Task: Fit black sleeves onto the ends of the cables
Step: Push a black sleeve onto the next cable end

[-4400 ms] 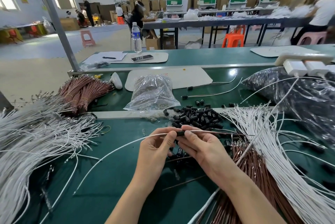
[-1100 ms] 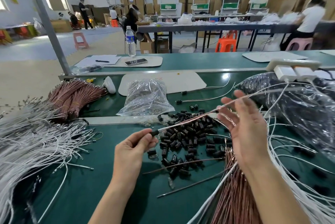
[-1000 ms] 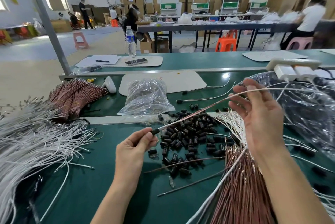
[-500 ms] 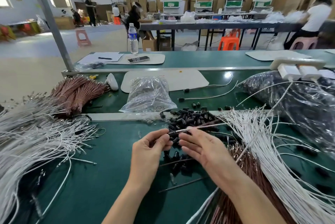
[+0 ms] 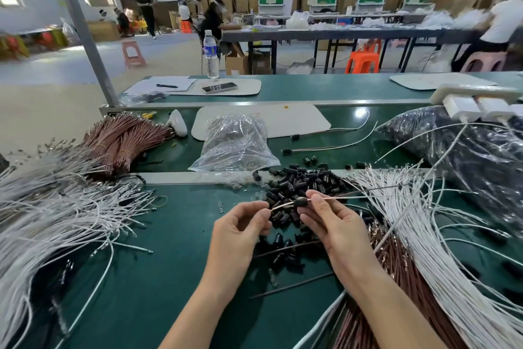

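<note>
My left hand (image 5: 240, 228) pinches the near end of a thin pale cable (image 5: 334, 199) above the green table (image 5: 169, 278). A black sleeve (image 5: 300, 202) sits on that cable a short way in from its end. The thumb and fingers of my right hand (image 5: 328, 218) pinch the cable at the sleeve. The cable runs on to the right over the white bundle. Beneath and behind both hands lies a pile of loose black sleeves (image 5: 300, 181).
White cables (image 5: 51, 215) fan out at left and a second white bundle (image 5: 418, 235) at right beside brown cables (image 5: 396, 278). A tied brown bundle (image 5: 124, 136), a clear plastic bag (image 5: 236, 142) and a dark bag (image 5: 475, 156) lie behind. Two sleeved cables (image 5: 328, 147) lie behind the sleeve pile.
A second ago my right hand was stretched out to the right along the cable. It has come back to the left hand and now pinches a black sleeve on the cable.
</note>
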The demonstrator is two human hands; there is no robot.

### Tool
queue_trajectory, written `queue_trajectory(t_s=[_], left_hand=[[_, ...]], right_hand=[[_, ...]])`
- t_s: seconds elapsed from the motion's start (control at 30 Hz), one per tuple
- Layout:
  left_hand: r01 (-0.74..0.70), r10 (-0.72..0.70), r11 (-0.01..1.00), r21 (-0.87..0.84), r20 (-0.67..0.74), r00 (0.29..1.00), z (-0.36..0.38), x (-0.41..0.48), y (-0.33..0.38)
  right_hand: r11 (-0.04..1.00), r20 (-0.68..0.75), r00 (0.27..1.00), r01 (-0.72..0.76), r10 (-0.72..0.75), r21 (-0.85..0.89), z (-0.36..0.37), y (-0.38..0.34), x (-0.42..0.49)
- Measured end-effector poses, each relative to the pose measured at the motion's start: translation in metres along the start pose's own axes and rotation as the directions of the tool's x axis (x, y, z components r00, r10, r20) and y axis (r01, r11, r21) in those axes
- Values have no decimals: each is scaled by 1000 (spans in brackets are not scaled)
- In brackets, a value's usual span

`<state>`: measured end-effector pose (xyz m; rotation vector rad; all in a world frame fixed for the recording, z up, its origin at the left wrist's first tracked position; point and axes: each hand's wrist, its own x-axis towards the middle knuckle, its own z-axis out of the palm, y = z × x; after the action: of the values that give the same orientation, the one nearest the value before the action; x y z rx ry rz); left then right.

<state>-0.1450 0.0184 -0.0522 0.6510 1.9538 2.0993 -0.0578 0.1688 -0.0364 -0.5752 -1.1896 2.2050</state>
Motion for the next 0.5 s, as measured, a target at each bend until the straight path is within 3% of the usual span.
queue_trajectory(t_s=[0.17,0.5], left_hand=[[19,-20,999,-32,-6,1000,3,0,1],[45,-44,996,-81,11,999,5,-1,2]], right_hand=[[998,107,994,-31,36,-47,3,1,-4],[996,154,986,-49,59,-70,5,1,-7]])
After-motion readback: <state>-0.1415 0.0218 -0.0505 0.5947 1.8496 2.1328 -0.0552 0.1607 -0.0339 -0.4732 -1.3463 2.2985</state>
